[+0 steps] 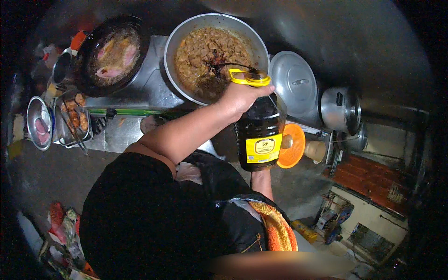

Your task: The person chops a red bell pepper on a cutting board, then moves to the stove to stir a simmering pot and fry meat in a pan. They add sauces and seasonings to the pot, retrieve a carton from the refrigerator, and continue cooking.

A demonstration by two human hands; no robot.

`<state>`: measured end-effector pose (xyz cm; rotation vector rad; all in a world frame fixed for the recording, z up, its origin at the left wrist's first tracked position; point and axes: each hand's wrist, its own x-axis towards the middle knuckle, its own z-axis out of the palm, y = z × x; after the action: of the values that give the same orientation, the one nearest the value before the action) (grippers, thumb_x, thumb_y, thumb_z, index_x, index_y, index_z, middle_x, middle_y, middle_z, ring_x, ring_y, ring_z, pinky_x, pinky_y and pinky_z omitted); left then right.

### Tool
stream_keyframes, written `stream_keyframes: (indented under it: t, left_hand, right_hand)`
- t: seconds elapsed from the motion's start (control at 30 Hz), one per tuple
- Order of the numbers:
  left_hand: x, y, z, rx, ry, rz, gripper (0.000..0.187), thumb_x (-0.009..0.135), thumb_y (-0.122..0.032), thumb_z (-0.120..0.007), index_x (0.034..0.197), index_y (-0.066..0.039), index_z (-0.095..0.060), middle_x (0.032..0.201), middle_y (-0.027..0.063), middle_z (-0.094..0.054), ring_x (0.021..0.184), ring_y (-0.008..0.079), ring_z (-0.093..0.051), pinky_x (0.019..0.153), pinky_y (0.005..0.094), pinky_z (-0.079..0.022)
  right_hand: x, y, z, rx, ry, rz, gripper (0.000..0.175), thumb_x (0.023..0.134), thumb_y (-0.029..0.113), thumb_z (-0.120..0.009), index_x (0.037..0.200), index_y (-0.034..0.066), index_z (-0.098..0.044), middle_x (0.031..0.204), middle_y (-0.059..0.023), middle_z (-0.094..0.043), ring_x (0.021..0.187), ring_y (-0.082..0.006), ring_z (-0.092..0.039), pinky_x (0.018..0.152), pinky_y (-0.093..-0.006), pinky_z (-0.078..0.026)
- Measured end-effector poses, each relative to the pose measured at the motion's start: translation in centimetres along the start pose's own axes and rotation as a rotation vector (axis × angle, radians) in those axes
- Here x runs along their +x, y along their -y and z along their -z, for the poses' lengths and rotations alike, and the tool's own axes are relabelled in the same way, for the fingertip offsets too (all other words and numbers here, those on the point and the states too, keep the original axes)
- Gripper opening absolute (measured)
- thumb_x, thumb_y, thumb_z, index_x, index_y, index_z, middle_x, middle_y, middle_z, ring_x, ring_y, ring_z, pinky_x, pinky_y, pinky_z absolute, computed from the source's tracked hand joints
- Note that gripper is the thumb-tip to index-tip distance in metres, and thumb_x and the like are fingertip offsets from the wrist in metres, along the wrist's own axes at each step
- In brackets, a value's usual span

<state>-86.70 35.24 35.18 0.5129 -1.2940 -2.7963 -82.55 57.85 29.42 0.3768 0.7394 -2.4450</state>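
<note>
My left hand (239, 98) grips the neck of a large clear plastic bottle (259, 119) of dark sauce, just below its yellow collar (250, 78). The bottle tilts over a wide aluminium pot (169, 73), and a thin dark stream runs from its mouth. Dark liquid spreads over the brown stewed meat pieces (213, 42) in the pot. Behind the bottle's base, my right hand (261, 176) supports it; only the wrist and forearm show, and the fingers are hidden.
Pink pieces fry in oil in a black wok (136, 66) at left. Beside it are a wire basket of browned pieces with tongs (74, 131) and a metal bowl (33, 122). Rightward stand an aluminium lid (294, 73), a lidded pot (336, 108) and an orange plastic strainer (295, 148).
</note>
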Motion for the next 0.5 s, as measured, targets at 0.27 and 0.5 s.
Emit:
stream_keyframes:
  t: [0.27,0.5]
  left_hand:
    - [-10.7,-1.1,-2.7,0.481,0.198,-0.346,0.049,0.069,-0.026,-0.090,0.103,-0.001,-0.064,0.093,0.0032,-0.066,0.088,0.0115,-0.062,0.084,0.0285,-0.050]
    - [-21.0,2.2,-3.0,0.857,0.174,-0.765,0.053,0.061,-0.023,-0.092,0.104,-0.005,-0.067,0.102,0.0078,-0.070,0.096,0.0216,-0.067,0.088,0.0333,-0.050]
  right_hand:
    - [-2.8,-2.5,5.8,-0.012,-0.002,0.043,0.061,0.094,0.058,-0.050,0.126,0.0062,-0.057,0.126,-0.0126,-0.059,0.112,-0.0265,-0.058,0.097,-0.0431,-0.046]
    - [-6.0,-3.6,14.8,-0.335,-0.125,0.289,0.059,0.095,0.056,-0.052,0.124,0.0056,-0.057,0.124,-0.0125,-0.059,0.109,-0.0244,-0.059,0.094,-0.0412,-0.047]
